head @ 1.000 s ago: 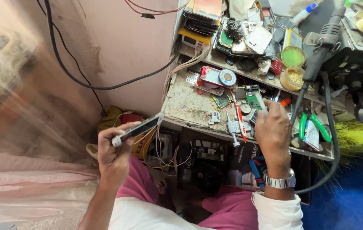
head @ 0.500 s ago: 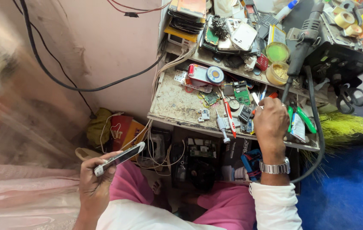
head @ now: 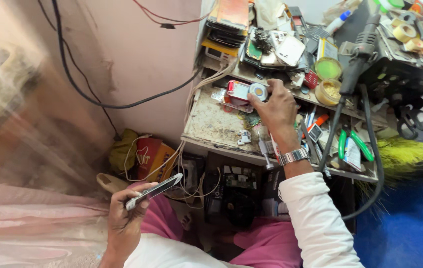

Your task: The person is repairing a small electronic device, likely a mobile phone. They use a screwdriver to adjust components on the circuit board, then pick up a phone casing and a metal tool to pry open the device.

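Hands split: left hand [head: 124, 218] is kept low over the lap, closed around a slim phone [head: 153, 191], now dropped further from the bench [head: 211, 124]. Right hand [head: 273, 106] has been moved up from the bench front; fingers now pinch a small round white part [head: 258, 92] beside the red-and-white device [head: 236, 92].

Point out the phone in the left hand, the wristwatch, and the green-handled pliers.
Phone [head: 153, 191], head view: middle of its thin edge, held in the left hand.
Wristwatch [head: 293, 157], head view: metal band on the right wrist.
Green-handled pliers [head: 362, 146], head view: right green handle, on the bench.
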